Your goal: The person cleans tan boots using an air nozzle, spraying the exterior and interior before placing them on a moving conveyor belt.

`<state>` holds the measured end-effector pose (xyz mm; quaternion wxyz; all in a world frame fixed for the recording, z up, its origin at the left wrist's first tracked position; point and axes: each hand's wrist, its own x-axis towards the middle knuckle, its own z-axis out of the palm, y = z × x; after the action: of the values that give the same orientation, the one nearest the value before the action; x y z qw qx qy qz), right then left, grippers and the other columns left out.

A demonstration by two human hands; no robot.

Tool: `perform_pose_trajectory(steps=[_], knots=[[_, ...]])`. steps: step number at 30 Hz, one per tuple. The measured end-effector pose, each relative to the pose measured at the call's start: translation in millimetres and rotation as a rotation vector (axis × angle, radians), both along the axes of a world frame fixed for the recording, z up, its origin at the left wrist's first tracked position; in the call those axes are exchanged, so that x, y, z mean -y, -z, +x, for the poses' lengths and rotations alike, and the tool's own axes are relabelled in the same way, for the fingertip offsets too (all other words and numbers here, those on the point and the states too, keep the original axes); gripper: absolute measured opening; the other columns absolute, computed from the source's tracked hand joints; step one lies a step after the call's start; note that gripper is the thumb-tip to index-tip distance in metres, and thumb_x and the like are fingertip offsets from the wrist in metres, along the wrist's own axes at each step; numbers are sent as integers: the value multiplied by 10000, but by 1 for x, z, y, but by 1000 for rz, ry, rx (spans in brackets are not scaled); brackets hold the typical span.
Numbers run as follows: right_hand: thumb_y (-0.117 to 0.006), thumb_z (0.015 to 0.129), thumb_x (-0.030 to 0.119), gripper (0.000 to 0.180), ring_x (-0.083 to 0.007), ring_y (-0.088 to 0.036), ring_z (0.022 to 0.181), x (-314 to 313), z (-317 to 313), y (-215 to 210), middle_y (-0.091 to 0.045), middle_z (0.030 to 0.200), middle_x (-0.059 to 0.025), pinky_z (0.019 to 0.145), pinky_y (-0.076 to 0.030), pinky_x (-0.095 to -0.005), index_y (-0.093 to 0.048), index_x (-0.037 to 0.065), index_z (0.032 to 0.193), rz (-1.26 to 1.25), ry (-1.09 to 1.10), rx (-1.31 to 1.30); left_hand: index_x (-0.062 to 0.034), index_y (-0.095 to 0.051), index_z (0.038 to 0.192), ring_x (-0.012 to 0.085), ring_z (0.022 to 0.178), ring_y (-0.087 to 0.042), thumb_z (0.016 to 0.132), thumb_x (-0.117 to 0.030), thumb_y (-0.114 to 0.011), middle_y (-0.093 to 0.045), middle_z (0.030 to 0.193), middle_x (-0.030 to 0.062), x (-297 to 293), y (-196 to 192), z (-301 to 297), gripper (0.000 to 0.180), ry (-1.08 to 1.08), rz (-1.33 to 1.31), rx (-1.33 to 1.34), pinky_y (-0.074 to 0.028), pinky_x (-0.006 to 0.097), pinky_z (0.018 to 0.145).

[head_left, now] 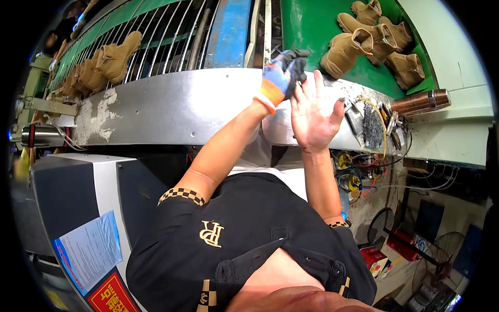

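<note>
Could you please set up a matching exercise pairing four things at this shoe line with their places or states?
1. tan suede boots
2. left hand
3. right hand
4. copper-coloured metal cylinder

A. bare, palm open
B. in a blue, orange and black work glove
C. lying at the right end of the steel ledge
D. grouped on the green belt

Pairs: 1-D, 2-B, 3-A, 4-C

light: bright, even overhead | glare: on metal ledge (171, 106), frame centre | distortion: strong fisheye, black corners | blur: slight toward rim
</note>
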<state>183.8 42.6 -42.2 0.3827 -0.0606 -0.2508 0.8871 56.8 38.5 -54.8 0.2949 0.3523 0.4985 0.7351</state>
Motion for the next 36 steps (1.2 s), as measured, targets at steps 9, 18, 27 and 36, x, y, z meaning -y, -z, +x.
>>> perform_pose_trajectory(steps=[9,18,27,36], knots=[[-513,921,542,885,-286,-258,1442,-5,10,21,-207,1588,-147,1189,-201,-438,-102,72,1549,225,101,130,1,-523,1289,231,1102,-598,909,-76,-615,-619,1191,150,20,-5,20,398,-182,254,-393,-491,350,916],[-449,1020,401,707,-274,-260,1439,3,22,40,-257,1559,-104,1167,-234,-407,-148,16,1530,815,-80,506,-3,-532,1261,39,579,-523,980,-221,-528,-584,780,-14,25,-12,15,355,490,299,-75,-467,228,508],[-482,1016,344,771,-275,-285,1429,-7,36,47,-213,1576,-193,1169,-219,-408,-35,3,1543,607,-153,443,-75,-634,1047,315,798,-639,869,-314,-711,-660,894,152,72,-32,5,308,236,-5,-915,-513,350,659],[-525,996,265,699,-282,-377,1373,-19,48,11,-341,1521,-190,1127,-293,-404,-161,24,1541,838,-334,696,-134,-695,1083,30,565,-523,943,-272,-604,-635,762,-28,92,-17,1,217,475,-137,-90,-410,228,487]])
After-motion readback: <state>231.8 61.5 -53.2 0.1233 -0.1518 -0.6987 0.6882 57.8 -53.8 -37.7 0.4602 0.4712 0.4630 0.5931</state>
